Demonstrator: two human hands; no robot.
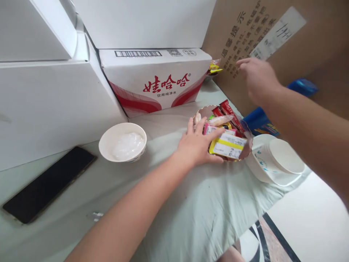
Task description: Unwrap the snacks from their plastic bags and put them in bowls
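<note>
Several snack packets [229, 145] lie in a bowl [247, 149] partly under the spread left hand [195, 145]. Beyond it, the right hand [259, 78], its grip unclear, hangs before a cardboard box [308, 47].

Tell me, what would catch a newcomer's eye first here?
Probably the white carton with big red characters, standing at the back. Next, the bowl of bright wrapped packets right of centre, the left hand spread at its left side; the right hand is raised before the brown cardboard at upper right.
</note>
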